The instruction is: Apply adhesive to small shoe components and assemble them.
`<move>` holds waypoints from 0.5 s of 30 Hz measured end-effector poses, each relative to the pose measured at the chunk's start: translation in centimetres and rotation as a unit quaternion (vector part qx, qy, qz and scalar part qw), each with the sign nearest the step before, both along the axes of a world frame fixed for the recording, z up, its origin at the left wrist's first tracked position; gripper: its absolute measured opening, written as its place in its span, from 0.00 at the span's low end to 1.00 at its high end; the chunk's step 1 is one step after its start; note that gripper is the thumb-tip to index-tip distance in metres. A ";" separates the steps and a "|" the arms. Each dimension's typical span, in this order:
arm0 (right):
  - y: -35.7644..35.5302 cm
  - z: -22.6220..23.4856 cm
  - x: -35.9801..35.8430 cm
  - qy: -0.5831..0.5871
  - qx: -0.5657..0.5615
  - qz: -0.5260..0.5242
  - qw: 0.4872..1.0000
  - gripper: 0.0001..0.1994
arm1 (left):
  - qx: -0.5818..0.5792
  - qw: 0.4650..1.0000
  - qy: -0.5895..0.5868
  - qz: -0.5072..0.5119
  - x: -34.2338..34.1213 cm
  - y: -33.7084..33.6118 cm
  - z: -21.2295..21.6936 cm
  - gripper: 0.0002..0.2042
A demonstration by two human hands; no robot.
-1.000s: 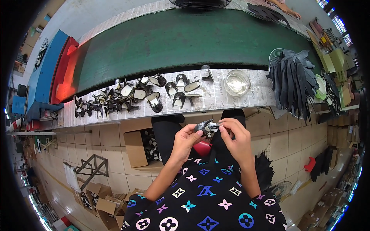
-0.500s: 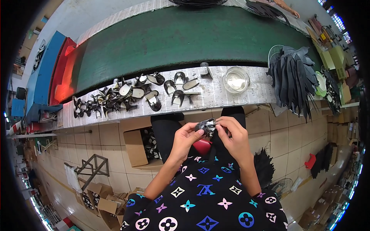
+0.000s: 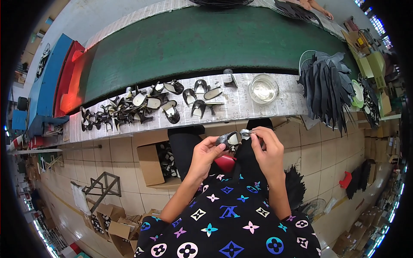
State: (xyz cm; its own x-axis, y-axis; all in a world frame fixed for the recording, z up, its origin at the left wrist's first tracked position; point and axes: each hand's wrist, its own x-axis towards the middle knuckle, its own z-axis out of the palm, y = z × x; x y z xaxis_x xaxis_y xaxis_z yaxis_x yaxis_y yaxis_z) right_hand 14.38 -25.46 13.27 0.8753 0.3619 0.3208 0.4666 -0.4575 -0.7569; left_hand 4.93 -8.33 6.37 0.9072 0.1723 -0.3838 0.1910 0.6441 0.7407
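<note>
The glossy black, cupped, plastic-looking piece with a flat white face [image 3: 233, 138] is raised in the air before me, near the close edge of the table [image 3: 284, 107], which is covered in pale printed paper. My left hand [image 3: 205, 157] pinches it at its left end, between thumb and fingers. My right hand [image 3: 268, 148] pinches a small, shiny greyish-white bit [image 3: 245, 134] between thumb and fingertips, beside the piece's right end; I cannot tell whether the two are joined.

Handling, as I judge it: the piece is light and stiff; its polished curve is probably slippery and easily scuffed. The sound hold is across the curved black sides, thumb opposed to fingers, leaving the white face uncovered. The small bit looks light, and a fingertip pinch at its outer end suits it. Similar black-and-white pieces [image 3: 137, 107] lie heaped on the table's left part.
</note>
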 end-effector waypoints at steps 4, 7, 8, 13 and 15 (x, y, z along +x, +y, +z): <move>-0.3 0.2 -0.2 0.040 0.039 0.000 0.998 0.05 | -0.019 1.000 0.004 0.006 0.0 0.0 -0.3 0.12; -0.3 0.1 -0.4 0.053 0.050 0.007 0.997 0.04 | -0.027 1.000 0.001 0.015 0.0 -0.1 -0.2 0.11; -0.2 0.0 -0.5 0.056 0.053 0.014 0.997 0.04 | -0.033 0.999 0.002 0.019 0.0 -0.1 -0.1 0.12; 0.4 0.5 -1.2 0.089 0.069 0.021 0.993 0.03 | -0.038 0.999 0.004 0.021 0.2 -0.3 0.1 0.12; 0.6 0.5 -1.3 0.079 0.041 0.040 0.995 0.05 | -0.038 0.999 0.005 0.021 0.2 -0.3 0.2 0.12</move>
State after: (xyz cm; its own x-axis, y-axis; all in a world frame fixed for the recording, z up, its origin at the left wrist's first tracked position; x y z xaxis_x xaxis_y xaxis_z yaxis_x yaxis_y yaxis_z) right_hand 13.10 -24.89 13.78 0.8863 0.4117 0.2121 0.3712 -0.3576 -0.8569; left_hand 5.14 -8.66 6.58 0.8961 0.1802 -0.4056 0.1695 0.7056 0.6881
